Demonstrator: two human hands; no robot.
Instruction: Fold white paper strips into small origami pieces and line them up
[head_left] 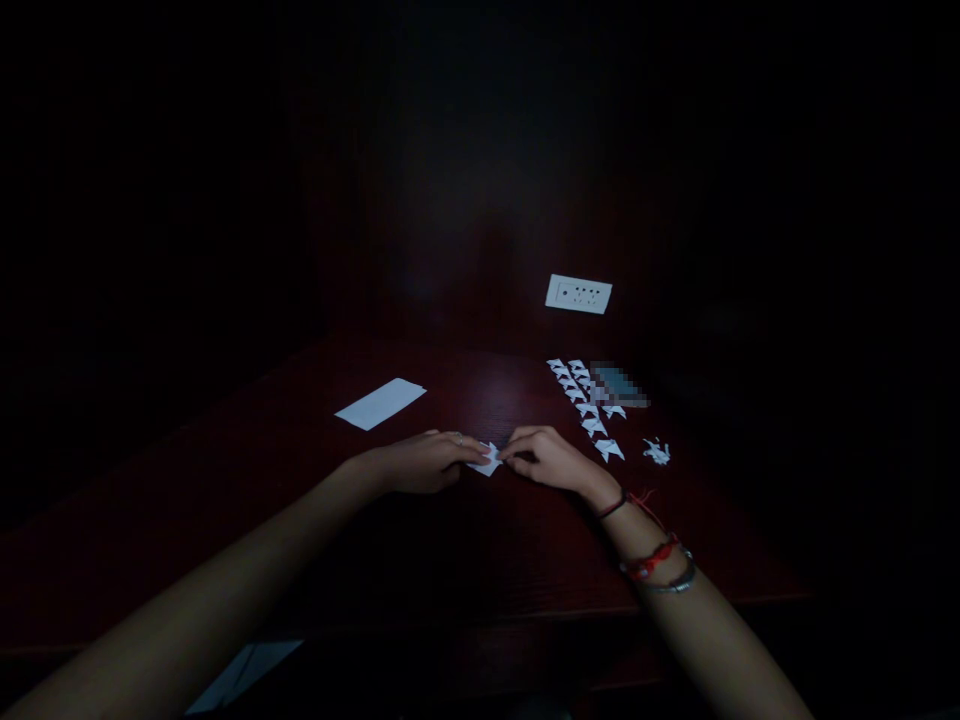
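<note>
A small piece of folded white paper [491, 463] lies on the dark red table between my two hands. My left hand [424, 462] comes in from the left, its fingers pressed together on the paper's left side. From the right, my right hand [551, 460] bends its fingers and pinches the paper's right edge. Fingertips cover both ends of the paper, so its full shape is hidden. To the right of my right hand lie several small folded white paper pieces [589, 412] with pointed ends, set out in slanting rows.
A stack of white paper strips [381, 403] lies to the left on the table [480, 560]. Small white scraps [657, 452] sit at the right, near a blurred-out flat object [621, 385]. A white wall socket [578, 294] is behind. Something pale [244, 675] shows below the table edge.
</note>
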